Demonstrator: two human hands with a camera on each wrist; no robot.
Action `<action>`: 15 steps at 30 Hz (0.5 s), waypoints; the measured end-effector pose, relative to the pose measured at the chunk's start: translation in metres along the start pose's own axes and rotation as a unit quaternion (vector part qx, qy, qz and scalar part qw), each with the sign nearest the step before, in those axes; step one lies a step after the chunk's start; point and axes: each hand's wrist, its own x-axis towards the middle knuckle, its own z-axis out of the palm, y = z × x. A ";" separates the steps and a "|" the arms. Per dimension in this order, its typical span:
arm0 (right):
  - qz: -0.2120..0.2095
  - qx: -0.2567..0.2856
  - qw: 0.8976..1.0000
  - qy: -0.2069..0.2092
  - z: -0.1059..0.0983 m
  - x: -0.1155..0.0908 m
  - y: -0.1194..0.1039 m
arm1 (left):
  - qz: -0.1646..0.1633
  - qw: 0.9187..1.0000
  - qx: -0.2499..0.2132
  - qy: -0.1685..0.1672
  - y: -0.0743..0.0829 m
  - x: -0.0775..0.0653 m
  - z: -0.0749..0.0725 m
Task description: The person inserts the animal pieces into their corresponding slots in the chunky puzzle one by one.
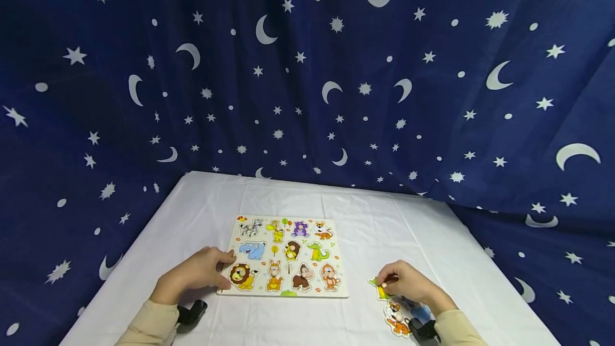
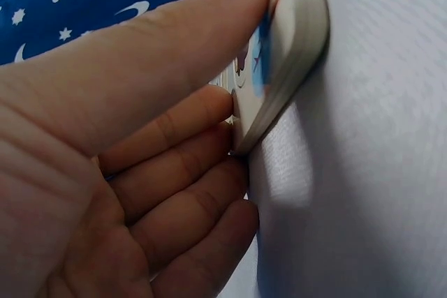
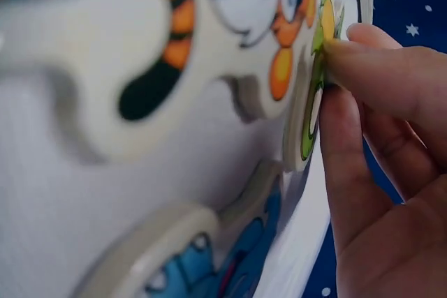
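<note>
A wooden animal puzzle board [image 1: 262, 290] lies flat on the white cloth. My left hand [image 1: 204, 268] rests at its left edge; in the left wrist view the thumb [image 2: 181, 36] lies over the board's corner and the other fingers reach along its side. To the right of the board, my right hand [image 1: 405, 282] pinches a green crocodile piece [image 1: 383, 293] between thumb and index finger. In the right wrist view this crocodile piece [image 3: 309, 127] is seen edge-on. Close by lies a tiger piece [image 1: 397, 320], with a blue animal piece [image 1: 421, 312] partly hidden under the right wrist.
Colourful animals cover the board in three rows, among them a zebra [image 1: 251, 227], a lion [image 1: 242, 277] and a monkey [image 1: 330, 276]. Both wrists carry black camera mounts. A dark blue curtain [image 1: 307, 68] with moons and stars hangs around the white-covered table [image 1: 375, 228].
</note>
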 end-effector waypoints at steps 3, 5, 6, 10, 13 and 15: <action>0.009 0.012 1.000 0.000 -0.002 0.000 0.002 | 0.004 1.000 -0.006 0.003 0.000 0.001 0.000; 0.015 0.015 1.000 0.001 -0.003 0.000 0.002 | 0.003 1.000 -0.007 0.005 0.001 0.001 0.000; 0.015 0.016 1.000 0.002 -0.003 0.000 0.002 | 0.001 1.000 -0.009 0.005 0.001 0.001 0.000; 0.021 0.013 1.000 0.003 -0.003 0.000 0.001 | -0.007 1.000 -0.009 0.002 0.002 0.000 0.000; 0.025 0.013 1.000 0.008 -0.002 0.000 0.001 | -0.006 1.000 -0.005 0.002 0.002 0.000 0.000; 0.027 0.014 0.999 0.011 -0.002 -0.001 0.000 | -0.007 1.000 -0.002 0.002 0.002 0.000 0.000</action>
